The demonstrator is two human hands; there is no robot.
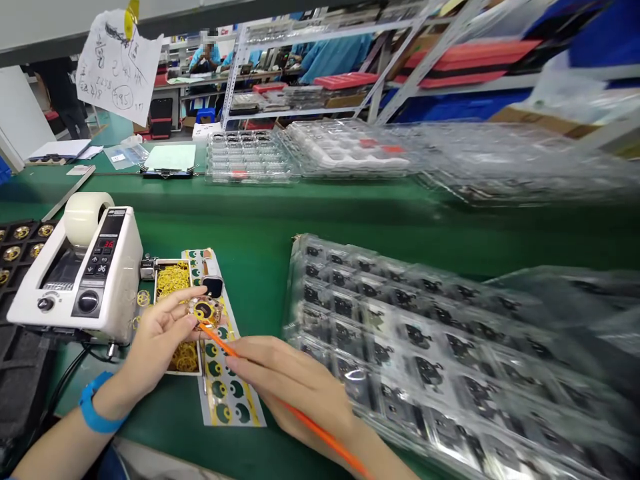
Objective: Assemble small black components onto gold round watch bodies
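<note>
My left hand (159,337), with a blue band at its wrist, pinches a small round gold-and-black part (206,311) between thumb and fingers. In my right hand (295,380) is a thin orange stick-like tool (320,430), gripped like a pen. The tool's tip is at the lower edge of the round part; whether it touches cannot be made out. Beneath both hands lies a sheet of yellow-and-green die-cut stickers (234,400), partly covered. A shallow box (199,363) of small yellow rings sits under my left hand.
A white tape dispenser (123,267) stands at left, beside a black tray (25,333) holding gold round parts. Stacked clear blister trays (400,320) with dark parts fill the right. More clear trays (250,157) and a clipboard (170,160) rest on the back ledge.
</note>
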